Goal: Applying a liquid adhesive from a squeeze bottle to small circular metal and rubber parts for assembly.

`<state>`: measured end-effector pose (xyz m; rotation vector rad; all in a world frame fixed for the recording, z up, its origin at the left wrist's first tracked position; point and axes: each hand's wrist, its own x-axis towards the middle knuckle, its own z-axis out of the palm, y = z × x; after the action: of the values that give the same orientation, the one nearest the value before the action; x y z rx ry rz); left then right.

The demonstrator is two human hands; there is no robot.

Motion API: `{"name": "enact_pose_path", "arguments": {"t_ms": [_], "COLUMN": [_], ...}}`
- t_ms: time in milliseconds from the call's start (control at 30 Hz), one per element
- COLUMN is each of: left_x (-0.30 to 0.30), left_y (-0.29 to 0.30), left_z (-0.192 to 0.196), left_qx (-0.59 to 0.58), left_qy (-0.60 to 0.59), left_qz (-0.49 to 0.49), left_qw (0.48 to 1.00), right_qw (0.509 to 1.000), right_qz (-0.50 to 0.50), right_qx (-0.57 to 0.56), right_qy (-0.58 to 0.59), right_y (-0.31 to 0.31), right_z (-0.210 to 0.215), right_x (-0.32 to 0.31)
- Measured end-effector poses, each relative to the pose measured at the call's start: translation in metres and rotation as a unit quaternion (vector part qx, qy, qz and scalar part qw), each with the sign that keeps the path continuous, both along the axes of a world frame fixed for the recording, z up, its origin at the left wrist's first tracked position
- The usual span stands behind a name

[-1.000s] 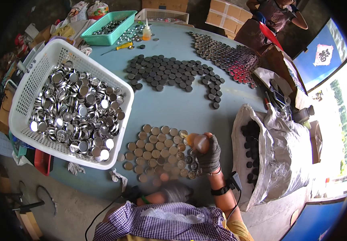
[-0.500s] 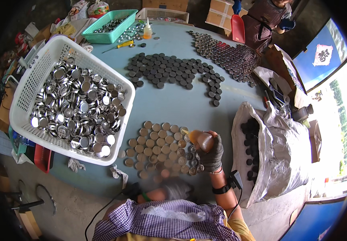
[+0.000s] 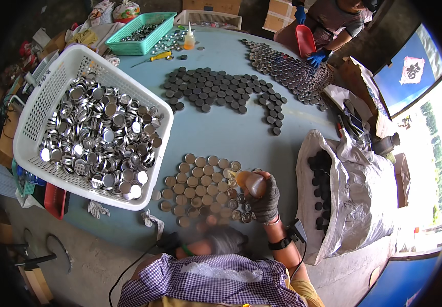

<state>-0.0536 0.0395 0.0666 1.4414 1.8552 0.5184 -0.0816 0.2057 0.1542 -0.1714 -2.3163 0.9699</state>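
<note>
My gloved right hand (image 3: 266, 204) is closed around a squeeze bottle (image 3: 251, 183) of amber liquid. The bottle is tilted, and its nozzle points left over the round metal caps (image 3: 200, 181) laid close together on the table. Caps nearest the bottle, at the right side of the group, look ringed and shinier than the plain tan ones. My left hand (image 3: 226, 239), in a grey glove, lies low at the table's near edge, just below the caps. Its fingers are blurred, so their grip does not show.
At left stands a white basket (image 3: 166, 140) heaped with shiny caps. Dark round pieces (image 3: 216, 87) lie mid-table, with more metal caps (image 3: 282, 69) beyond. A white sack (image 3: 364, 199) of black pieces sits at right. Across the table, a co-worker's blue-gloved hand (image 3: 317, 57) holds a red scoop (image 3: 305, 41).
My right hand and the bottle have shifted slightly left and down. The co-worker has leaned in and brought a hand to the scoop's lower end, near the far caps. My left hand stays put.
</note>
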Motion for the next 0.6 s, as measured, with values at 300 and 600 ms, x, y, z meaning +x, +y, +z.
{"name": "enact_pose_path", "arguments": {"t_ms": [300, 600], "left_x": [-0.003, -0.008], "left_y": [-0.001, -0.001], "left_z": [-0.003, 0.017], "left_qx": [-0.014, -0.044], "left_qy": [-0.048, -0.057], "left_qz": [-0.017, -0.035], "left_qw": [0.999, 0.997], "right_qw": [1.0, 1.0], "right_qz": [0.002, 0.011], "right_qx": [-0.013, 0.007], "right_qy": [0.001, -0.017], "right_y": [0.001, -0.005], "right_z": [0.006, 0.018], "right_x": [0.008, 0.009]}}
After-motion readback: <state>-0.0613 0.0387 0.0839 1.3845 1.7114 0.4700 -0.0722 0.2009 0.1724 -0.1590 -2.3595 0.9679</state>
